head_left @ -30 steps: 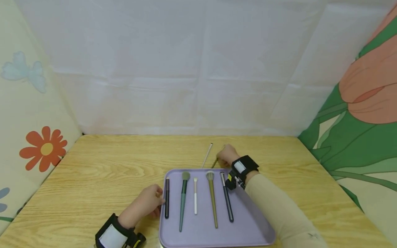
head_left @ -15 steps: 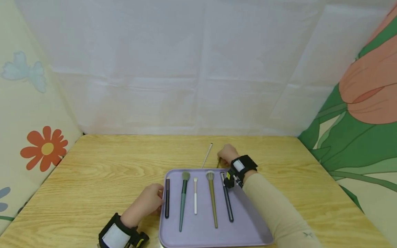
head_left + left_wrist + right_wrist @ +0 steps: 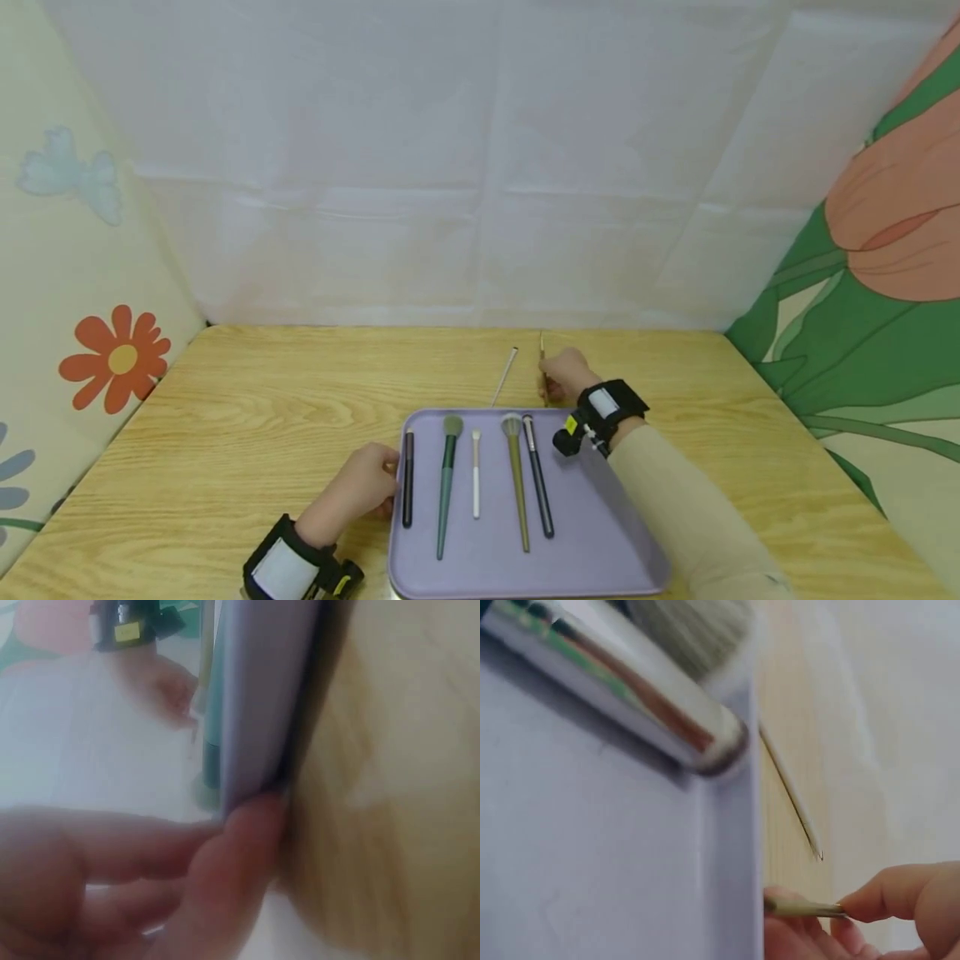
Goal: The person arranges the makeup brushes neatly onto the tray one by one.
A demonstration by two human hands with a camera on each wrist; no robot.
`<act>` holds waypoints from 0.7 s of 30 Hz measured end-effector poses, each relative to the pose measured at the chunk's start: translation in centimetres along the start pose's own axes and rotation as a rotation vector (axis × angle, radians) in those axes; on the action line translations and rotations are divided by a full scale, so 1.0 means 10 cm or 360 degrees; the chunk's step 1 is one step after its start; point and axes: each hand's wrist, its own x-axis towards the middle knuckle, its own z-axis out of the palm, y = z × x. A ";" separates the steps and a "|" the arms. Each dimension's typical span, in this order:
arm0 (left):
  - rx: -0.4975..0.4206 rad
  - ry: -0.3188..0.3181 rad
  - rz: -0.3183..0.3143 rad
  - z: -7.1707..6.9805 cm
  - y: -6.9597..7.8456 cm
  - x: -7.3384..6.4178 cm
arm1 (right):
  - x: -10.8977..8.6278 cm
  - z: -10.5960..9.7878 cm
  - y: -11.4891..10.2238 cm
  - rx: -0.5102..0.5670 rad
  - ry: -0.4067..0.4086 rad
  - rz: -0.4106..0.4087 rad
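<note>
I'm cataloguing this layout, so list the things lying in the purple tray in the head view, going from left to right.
Black-handled tool → green brush → small white-handled brush → olive-handled brush → dark-handled brush with a silvery collar.

The right hand [image 3: 567, 374] pinches at the end of an outstretched arm [image 3: 693, 504]; the left hand [image 3: 362, 480] pinches closer in.

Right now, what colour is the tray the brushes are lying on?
Pale purple; the tray shows best in the head view.
</note>
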 end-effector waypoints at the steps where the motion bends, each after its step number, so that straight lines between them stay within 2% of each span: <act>1: 0.0004 0.0001 0.0000 0.00 0.00 0.00 | 0.00 -0.01 0.00 0.0054 -0.0024 0.0010; 9: -0.0004 0.0022 0.0011 0.01 0.00 0.00 | -0.03 -0.05 0.00 0.0413 -0.0069 0.0017; 21: 0.0015 0.0045 0.0012 0.02 0.01 0.00 | -0.20 -0.06 -0.06 0.0510 -0.0222 -0.0001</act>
